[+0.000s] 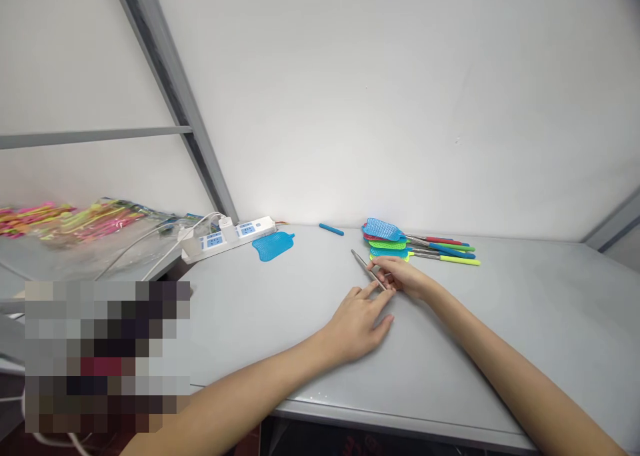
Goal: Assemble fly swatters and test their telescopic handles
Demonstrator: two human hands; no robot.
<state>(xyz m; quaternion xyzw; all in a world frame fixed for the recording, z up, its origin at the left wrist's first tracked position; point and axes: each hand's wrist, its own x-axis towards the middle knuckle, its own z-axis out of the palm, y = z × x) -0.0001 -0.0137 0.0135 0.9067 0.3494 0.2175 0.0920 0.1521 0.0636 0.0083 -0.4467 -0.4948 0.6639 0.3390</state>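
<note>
Over the middle of the grey tabletop, my right hand point(403, 277) has its fingers closed around a thin metal rod point(361, 261), which slants away toward the back left. My left hand point(357, 323) lies palm down just in front, fingers stretched out, with its fingertips at the near end of the rod. Whether they press on it I cannot tell. Behind my right hand is a pile of fly swatters point(384, 229) in blue, green and red, with metal shafts and coloured grips. A loose blue swatter head point(273, 246) and a blue grip point(331, 229) lie apart near the back.
A white power strip point(225, 241) with plugged-in adapters and cables stands at the table's back left. Further left, a side surface carries bagged pink and yellow items point(100, 219). A blurred-out patch hides the lower left. A white wall point(375, 109) closes off the back.
</note>
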